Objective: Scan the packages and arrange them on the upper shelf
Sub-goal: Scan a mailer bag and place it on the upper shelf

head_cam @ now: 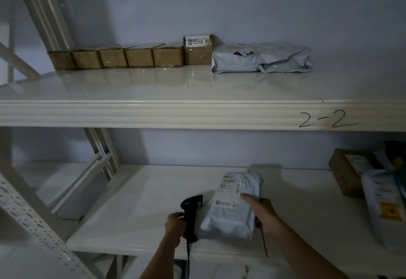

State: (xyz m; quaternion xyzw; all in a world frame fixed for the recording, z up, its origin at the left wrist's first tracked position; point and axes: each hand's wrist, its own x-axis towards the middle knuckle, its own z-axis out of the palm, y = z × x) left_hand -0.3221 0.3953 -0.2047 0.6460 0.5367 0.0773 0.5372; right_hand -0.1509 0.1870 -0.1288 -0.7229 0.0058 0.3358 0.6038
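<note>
One head-worn wide-angle camera looks forward and slightly down from my position, close to the shelving: upper shelf (197,85) near eye level, lower shelf (136,208) beneath, within arm's reach.

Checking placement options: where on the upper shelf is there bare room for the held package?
Upper shelf: bare right of the grey mailers and along the whole front. Crowded at the back, where the cardboard boxes run from the left upright to the mailers.
</note>
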